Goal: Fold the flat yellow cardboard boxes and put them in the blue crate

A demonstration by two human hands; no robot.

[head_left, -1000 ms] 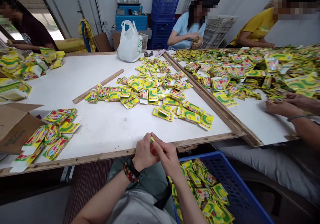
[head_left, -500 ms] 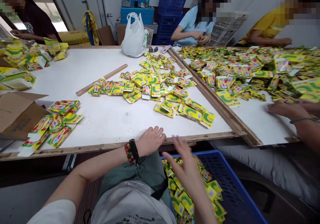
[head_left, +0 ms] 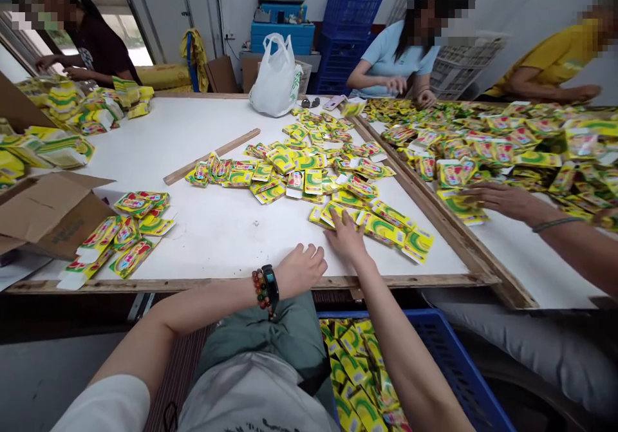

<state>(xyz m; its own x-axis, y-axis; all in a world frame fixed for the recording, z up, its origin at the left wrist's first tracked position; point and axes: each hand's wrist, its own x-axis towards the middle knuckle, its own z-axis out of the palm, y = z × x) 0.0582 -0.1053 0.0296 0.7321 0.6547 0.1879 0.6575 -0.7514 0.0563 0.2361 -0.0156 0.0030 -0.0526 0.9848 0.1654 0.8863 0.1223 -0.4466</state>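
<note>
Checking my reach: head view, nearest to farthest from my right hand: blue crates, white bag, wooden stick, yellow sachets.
1. Yellow sachets: under the right hand.
2. Wooden stick: mid-table, left.
3. White bag: far table edge.
4. Blue crates: beyond the table.

- Glossy yellow sachets point(head_left: 383, 226): green curved bands, red patches, white end tabs
- Flat white tabletop point(head_left: 217, 239): pale brown wooden edging
- Blue plastic crate point(head_left: 449, 348): open lattice pattern
- Round-beaded bracelet point(head_left: 258, 289): dark red and brown beads

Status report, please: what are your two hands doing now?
Right hand on yellow sachets. Left hand open, flat on white table. Co-worker's hand at next pile.
</note>
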